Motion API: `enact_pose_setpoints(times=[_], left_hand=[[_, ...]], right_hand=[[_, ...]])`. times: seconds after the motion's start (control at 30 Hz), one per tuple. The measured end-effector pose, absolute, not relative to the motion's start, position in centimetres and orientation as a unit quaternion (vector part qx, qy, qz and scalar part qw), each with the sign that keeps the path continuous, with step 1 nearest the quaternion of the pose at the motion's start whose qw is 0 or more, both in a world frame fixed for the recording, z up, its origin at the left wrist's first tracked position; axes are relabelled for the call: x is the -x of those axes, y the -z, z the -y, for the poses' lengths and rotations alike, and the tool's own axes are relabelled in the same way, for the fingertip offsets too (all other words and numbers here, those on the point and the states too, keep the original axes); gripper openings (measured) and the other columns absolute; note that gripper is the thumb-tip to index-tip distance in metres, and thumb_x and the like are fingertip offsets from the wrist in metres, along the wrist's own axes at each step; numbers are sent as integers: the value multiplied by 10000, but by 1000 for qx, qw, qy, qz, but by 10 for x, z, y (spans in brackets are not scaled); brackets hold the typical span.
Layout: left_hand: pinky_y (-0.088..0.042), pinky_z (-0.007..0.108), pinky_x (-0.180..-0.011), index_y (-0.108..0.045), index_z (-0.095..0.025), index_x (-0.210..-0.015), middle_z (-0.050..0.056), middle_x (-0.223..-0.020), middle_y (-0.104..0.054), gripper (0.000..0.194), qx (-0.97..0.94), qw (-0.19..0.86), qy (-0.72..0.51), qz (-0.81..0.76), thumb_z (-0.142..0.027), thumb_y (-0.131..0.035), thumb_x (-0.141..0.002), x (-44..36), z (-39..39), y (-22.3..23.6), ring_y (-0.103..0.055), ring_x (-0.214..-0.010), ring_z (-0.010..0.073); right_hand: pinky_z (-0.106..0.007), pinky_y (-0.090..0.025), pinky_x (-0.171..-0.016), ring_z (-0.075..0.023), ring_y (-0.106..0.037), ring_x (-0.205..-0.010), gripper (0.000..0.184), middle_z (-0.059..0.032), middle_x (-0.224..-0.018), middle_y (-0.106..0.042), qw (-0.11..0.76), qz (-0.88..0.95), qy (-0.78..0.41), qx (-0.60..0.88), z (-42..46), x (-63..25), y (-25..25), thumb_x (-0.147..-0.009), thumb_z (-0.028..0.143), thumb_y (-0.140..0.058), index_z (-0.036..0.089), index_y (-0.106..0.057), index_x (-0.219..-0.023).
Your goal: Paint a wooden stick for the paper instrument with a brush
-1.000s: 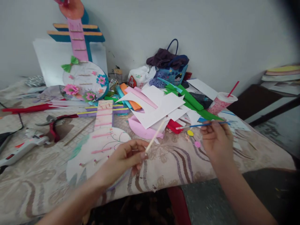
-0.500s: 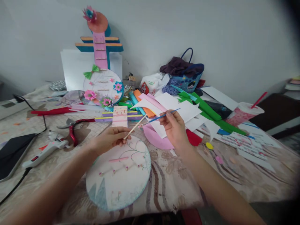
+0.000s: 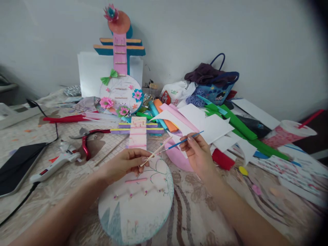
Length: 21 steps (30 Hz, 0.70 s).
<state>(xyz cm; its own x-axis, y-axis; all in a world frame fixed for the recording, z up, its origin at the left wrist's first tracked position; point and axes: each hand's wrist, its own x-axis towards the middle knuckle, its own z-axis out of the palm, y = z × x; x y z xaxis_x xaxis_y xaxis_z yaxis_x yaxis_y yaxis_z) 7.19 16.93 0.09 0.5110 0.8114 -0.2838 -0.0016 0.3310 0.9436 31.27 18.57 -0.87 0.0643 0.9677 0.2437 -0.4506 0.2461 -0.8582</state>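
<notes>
Between thumb and fingers, my left hand (image 3: 130, 162) pinches a thin pale wooden stick (image 3: 156, 150) that slants up to the right. A slim blue paintbrush (image 3: 183, 141) is held in my right hand (image 3: 197, 152), its bristle end pointing left against or very close to the stick. Below both hands lies a round white board (image 3: 138, 208) with painted grey-blue shapes, green vines and a pink strip. A row of small pegs stands up from it. The board's pale pink neck (image 3: 137, 136) extends behind my left hand, with purple and yellow crossbars.
Pruning shears (image 3: 85, 140), a glue gun (image 3: 56, 165) and a black tablet (image 3: 20, 167) lie at left. A decorated guitar-shaped craft (image 3: 120, 65) leans on the wall. Paper scraps (image 3: 212, 119) and a red-strawed cup (image 3: 289, 135) are at right.
The view has turned a little to the left, so the scene sits farther right. The brush tip has come down closer to the wooden stick. Both hands keep their hold.
</notes>
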Motion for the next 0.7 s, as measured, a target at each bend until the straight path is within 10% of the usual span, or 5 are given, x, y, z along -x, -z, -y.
enact_pose_setpoints(times=[0.7], left_hand=[[-382,153,-431,-645,-163,-952,-27,-663,-552,304,-493,717,-291,-399,-348,-688,-714,-67,-167,-4,-477,-492,37]], right_hand=[[-196,-464,-544,-77,-591,-591,93,22,-730,-653,692,384,-513,334,-200,-319,13,-755,243,-673,201,-591,-763]])
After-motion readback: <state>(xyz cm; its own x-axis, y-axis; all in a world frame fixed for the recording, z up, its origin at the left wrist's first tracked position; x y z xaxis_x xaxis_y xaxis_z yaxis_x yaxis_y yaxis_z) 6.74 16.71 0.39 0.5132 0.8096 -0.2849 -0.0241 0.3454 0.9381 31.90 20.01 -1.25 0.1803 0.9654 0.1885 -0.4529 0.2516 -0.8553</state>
